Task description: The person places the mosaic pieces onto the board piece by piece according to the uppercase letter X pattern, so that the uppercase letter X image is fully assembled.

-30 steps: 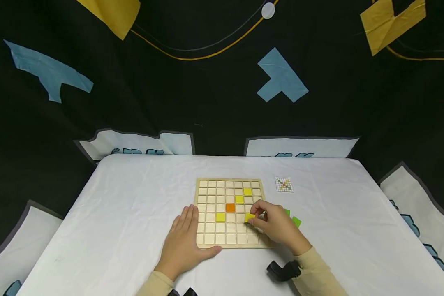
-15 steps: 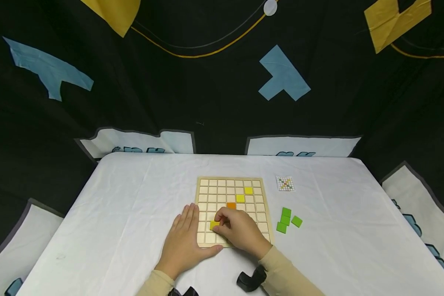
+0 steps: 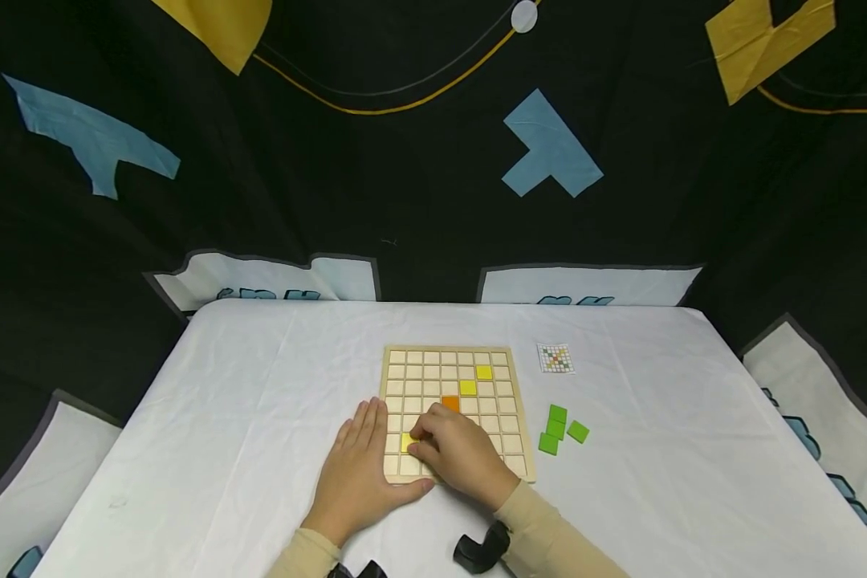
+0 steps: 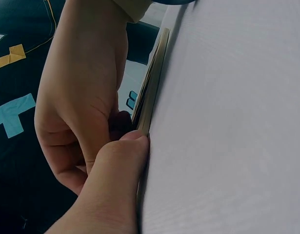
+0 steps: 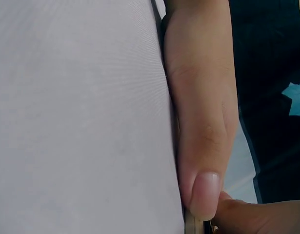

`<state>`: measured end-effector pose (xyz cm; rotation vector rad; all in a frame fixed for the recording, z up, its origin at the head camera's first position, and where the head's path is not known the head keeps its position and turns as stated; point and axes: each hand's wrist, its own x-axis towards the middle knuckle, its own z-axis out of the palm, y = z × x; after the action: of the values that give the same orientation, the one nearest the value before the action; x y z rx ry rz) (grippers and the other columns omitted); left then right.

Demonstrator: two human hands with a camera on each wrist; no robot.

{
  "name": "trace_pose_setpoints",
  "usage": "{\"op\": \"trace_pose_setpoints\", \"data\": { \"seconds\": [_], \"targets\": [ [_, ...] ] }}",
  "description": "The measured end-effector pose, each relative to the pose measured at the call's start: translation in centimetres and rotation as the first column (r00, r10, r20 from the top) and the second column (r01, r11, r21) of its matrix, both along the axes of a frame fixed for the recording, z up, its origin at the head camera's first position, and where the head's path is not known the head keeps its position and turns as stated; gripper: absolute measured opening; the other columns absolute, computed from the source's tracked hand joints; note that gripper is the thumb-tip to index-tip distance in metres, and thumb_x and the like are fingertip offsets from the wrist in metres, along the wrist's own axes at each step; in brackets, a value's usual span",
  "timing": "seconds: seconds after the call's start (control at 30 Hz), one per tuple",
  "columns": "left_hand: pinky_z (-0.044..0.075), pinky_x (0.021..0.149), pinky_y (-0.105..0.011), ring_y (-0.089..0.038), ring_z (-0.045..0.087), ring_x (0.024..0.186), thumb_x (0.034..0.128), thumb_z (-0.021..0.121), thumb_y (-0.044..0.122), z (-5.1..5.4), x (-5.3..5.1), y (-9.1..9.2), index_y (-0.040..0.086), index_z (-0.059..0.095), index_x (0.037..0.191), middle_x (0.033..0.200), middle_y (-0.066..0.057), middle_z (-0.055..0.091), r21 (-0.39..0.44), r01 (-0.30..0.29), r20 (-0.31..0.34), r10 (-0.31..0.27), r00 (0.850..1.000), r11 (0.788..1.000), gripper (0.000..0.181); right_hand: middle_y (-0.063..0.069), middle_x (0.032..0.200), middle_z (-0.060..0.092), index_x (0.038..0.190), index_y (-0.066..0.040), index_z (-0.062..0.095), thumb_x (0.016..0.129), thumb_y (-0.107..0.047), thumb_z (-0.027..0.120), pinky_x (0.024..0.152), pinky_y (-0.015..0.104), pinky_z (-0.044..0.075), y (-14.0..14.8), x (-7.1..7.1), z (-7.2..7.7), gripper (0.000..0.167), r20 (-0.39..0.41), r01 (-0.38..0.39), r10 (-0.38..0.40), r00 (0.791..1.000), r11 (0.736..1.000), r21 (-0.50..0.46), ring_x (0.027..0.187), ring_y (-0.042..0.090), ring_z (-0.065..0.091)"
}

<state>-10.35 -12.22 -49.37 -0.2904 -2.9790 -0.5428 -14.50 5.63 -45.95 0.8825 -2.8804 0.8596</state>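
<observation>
My left hand (image 3: 360,474) lies beside the left edge of the wooden grid board (image 3: 470,478), its fingers straight and its thumb along the near edge. In the left wrist view this thumb (image 4: 120,175) touches the board's side (image 4: 152,92). Over the board's lower left part, my right hand (image 3: 462,453) pinches a yellow tile (image 3: 406,442) at a square in the second row from the near edge. Further up the grid sit an orange tile (image 3: 450,403) and two yellow tiles (image 3: 468,388) (image 3: 484,372). The right hand hides several squares.
Several green tiles (image 3: 558,414) lie loose on the white tabletop (image 3: 665,449) to the right of the board. Behind them is a small card with a coloured grid pattern (image 3: 555,359). A dark curtain (image 3: 419,185) hangs beyond the table's far edge.
My right hand has carried the yellow tile from the board's right side to its lower left, uncovering the green tiles. The left hand has kept its place.
</observation>
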Motion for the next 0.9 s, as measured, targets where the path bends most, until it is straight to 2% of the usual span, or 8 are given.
{"op": "trace_pose_setpoints", "data": {
  "seconds": [0.17, 0.37, 0.5, 0.63, 0.73, 0.9],
  "targets": [
    [0.020, 0.125, -0.049, -0.031, 0.017, 0.154, 0.0708, 0.053, 0.090, 0.0, 0.1, 0.0, -0.003, 0.021, 0.156, 0.165, -0.017, 0.018, 0.007, -0.004, 0.010, 0.004, 1.000, 1.000, 0.130, -0.011, 0.084, 0.059, 0.093, -0.017, 0.075, 0.090, -0.027, 0.073, 0.061, 0.014, 0.044, 0.4, 0.2, 0.1, 0.010, -0.021, -0.036, 0.038, 0.999, 0.998, 0.056, 0.069, -0.002, 0.048],
    [0.021, 0.125, -0.048, -0.030, 0.018, 0.154, 0.0702, 0.053, 0.090, -0.1, 0.0, 0.1, -0.003, 0.022, 0.155, 0.165, -0.017, 0.020, 0.010, -0.009, -0.006, 0.009, 1.000, 1.000, 0.130, -0.013, 0.085, 0.059, 0.094, -0.020, 0.074, 0.090, -0.023, 0.073, 0.063, 0.015, 0.045, 2.0, 0.7, 0.7, 0.005, 0.001, -0.046, 0.046, 0.999, 0.998, 0.045, 0.070, -0.002, 0.049],
    [0.021, 0.125, -0.048, -0.031, 0.018, 0.154, 0.0701, 0.053, 0.090, -0.1, -0.1, 0.1, -0.003, 0.022, 0.155, 0.165, -0.017, 0.021, 0.008, -0.012, -0.013, 0.012, 1.000, 1.000, 0.130, -0.015, 0.083, 0.057, 0.102, -0.021, 0.072, 0.091, -0.025, 0.072, 0.064, 0.018, 0.045, 4.2, 0.8, 1.1, 0.012, 0.017, 0.036, -0.036, 0.999, 0.999, 0.037, 0.070, 0.000, 0.049],
    [0.021, 0.125, -0.048, -0.031, 0.018, 0.154, 0.0694, 0.056, 0.089, 0.0, 0.0, 0.1, -0.003, 0.022, 0.155, 0.164, -0.017, 0.021, 0.017, -0.020, -0.006, 0.020, 1.000, 1.000, 0.130, -0.018, 0.081, 0.054, 0.106, -0.022, 0.071, 0.090, -0.026, 0.073, 0.062, 0.019, 0.043, 7.2, 0.2, 1.5, 0.016, 0.027, 0.153, -0.154, 0.988, 0.988, 0.023, 0.069, 0.002, 0.048],
    [0.020, 0.125, -0.048, -0.031, 0.017, 0.154, 0.0693, 0.057, 0.088, 0.0, 0.0, 0.1, -0.003, 0.021, 0.156, 0.165, -0.017, 0.020, 0.017, -0.019, 0.000, 0.019, 1.000, 1.000, 0.131, -0.015, 0.083, 0.056, 0.110, -0.018, 0.071, 0.090, -0.024, 0.073, 0.059, 0.020, 0.041, 9.8, -0.5, 1.6, 0.021, 0.026, 0.238, -0.239, 0.971, 0.971, 0.033, 0.066, 0.005, 0.046],
    [0.020, 0.125, -0.048, -0.032, 0.017, 0.154, 0.0695, 0.055, 0.089, -0.1, 0.1, 0.1, -0.004, 0.021, 0.156, 0.165, -0.017, 0.020, 0.014, -0.012, 0.000, 0.012, 1.000, 1.000, 0.131, -0.004, 0.088, 0.060, 0.120, -0.012, 0.069, 0.090, -0.020, 0.073, 0.058, 0.025, 0.041, 13.8, -1.7, 1.5, 0.031, -0.040, 0.348, -0.346, 0.937, 0.928, 0.133, 0.067, 0.009, 0.048]
  ]
}}
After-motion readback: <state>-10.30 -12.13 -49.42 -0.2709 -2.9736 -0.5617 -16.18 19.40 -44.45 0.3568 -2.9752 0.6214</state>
